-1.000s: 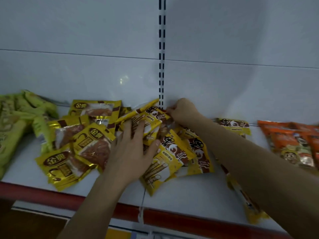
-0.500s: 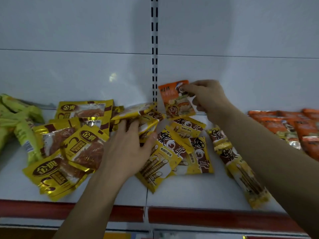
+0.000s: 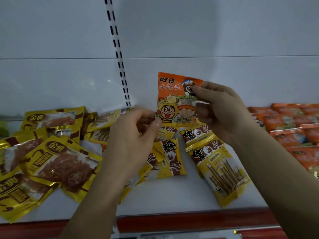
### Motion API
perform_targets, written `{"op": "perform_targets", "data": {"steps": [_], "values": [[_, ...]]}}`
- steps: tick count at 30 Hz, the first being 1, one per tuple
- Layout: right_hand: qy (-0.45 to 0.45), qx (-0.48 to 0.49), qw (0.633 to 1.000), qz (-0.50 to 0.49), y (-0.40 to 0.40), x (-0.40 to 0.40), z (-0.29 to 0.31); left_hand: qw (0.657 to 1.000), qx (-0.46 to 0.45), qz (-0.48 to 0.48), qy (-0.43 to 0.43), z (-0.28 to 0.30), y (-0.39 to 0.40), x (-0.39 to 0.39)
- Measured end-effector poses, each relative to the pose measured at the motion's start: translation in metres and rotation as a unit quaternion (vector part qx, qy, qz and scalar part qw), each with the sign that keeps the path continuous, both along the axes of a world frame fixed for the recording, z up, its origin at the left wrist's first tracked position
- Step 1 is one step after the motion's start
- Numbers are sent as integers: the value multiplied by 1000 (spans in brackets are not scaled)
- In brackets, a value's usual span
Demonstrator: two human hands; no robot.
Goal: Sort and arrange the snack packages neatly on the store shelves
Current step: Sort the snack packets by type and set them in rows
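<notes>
An orange snack packet (image 3: 174, 99) with a cartoon face is held upright above the shelf. My right hand (image 3: 222, 112) grips its right edge, thumb on the front. My left hand (image 3: 133, 140) pinches its lower left corner. Below them, yellow-and-brown wafer-stick packets (image 3: 219, 166) lie scattered on the white shelf (image 3: 172, 195). Gold-and-brown meat-snack packets (image 3: 57, 161) are heaped at the left. My left forearm hides part of the yellow pile.
A pile of orange packets (image 3: 290, 126) lies at the right end of the shelf. A bit of green packaging (image 3: 3, 128) shows at the far left. A slotted upright (image 3: 119, 57) runs up the white back panel. The red shelf edge (image 3: 189, 221) runs along the front.
My right hand pulled the orange packet out from the back of the yellow pile and lifted it. My left hand left the yellow packets and rose to pinch the orange packet's corner.
</notes>
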State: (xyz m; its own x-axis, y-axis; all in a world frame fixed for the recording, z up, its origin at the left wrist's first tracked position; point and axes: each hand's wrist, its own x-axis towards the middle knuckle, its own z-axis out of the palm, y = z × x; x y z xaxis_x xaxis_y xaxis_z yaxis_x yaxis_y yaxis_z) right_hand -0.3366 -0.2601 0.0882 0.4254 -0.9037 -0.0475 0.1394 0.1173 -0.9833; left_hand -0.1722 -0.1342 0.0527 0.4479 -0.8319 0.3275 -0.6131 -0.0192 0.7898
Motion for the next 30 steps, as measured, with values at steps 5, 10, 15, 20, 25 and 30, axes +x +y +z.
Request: {"op": "perform_targets", "data": {"steps": [5,10,15,20,25,30], "values": [[70,-131,988,-48,-11,-38,5,988,-54,-9,145,1,-15,-29],[126,-188,969,-99,-34,-82,14,984,-70,-20,165,1,-33,-67],[168,-247,947,-122,-55,-122,7,986,-57,-17,155,-7,-49,-109],[265,-351,887,-137,-80,-164,-8,996,-17,-12,86,-19,-61,-149],[402,-363,841,-23,-103,-198,-20,999,44,-1,-30,-31,-67,-187],[449,-388,804,33,-112,-207,-37,982,113,-13,-153,-41,-68,-211]]}}
